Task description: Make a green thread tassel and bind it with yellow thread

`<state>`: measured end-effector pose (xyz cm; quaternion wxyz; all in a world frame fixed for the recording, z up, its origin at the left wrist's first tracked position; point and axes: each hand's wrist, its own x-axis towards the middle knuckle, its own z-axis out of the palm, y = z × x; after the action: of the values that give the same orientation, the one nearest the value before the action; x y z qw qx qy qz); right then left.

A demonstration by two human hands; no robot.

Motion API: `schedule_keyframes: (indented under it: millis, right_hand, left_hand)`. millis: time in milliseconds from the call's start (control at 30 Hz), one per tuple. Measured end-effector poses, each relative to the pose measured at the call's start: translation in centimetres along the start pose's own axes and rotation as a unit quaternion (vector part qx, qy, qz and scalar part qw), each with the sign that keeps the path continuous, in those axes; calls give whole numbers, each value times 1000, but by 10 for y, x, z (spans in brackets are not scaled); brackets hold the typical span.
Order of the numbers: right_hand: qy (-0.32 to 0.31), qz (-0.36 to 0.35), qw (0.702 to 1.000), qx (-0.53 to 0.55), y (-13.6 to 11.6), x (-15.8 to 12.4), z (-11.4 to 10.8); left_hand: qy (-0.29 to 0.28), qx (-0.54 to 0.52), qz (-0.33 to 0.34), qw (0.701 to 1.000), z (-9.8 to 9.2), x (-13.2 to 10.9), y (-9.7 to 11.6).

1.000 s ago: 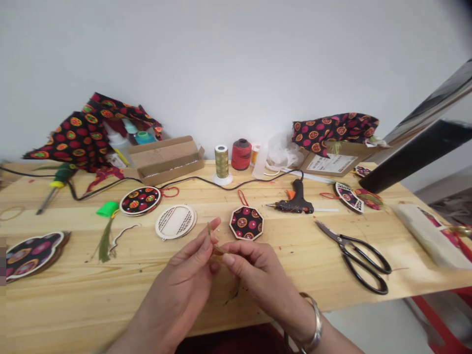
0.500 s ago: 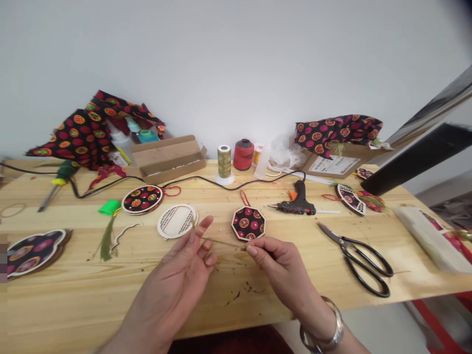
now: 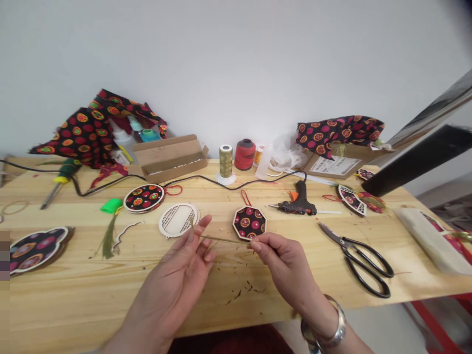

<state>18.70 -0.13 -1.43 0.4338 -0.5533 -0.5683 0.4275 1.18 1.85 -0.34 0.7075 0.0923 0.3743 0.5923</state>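
My left hand (image 3: 184,265) and my right hand (image 3: 283,263) hold a thin olive-green thread (image 3: 224,240) stretched taut between them, low over the wooden table (image 3: 73,295). Each hand pinches one end with thumb and fingertips. Just beyond the thread lies an octagonal ornament (image 3: 249,222) covered in black cloth with red and orange dots, with a red loop at its top. A pale round wooden frame (image 3: 179,220) lies just past my left fingertips. A silver bangle sits on my right wrist.
Black scissors (image 3: 359,258) and a black glue gun (image 3: 297,202) with its cord lie to the right. Spools of gold thread (image 3: 225,162) and red thread (image 3: 245,154), cardboard boxes (image 3: 169,157), patterned cloth (image 3: 92,130), a green tassel (image 3: 108,233) and more ornaments (image 3: 143,197) lie around.
My hands have moved apart, drawing the thread from a short bunched piece into a taut line. The right hand went right, the left stayed near the middle.
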Motion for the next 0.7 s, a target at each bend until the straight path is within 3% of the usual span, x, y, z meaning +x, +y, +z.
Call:
schedule_keyframes:
  millis: [467,700]
  right_hand:
    - [-52,-12,997,-47,3,0,-7]
    - [-52,-21,994,-89,5,2,-12]
  left_hand:
    - [2,-2,12,1000,1,-2,2]
    - [-45,7,33,998,2,-1,6]
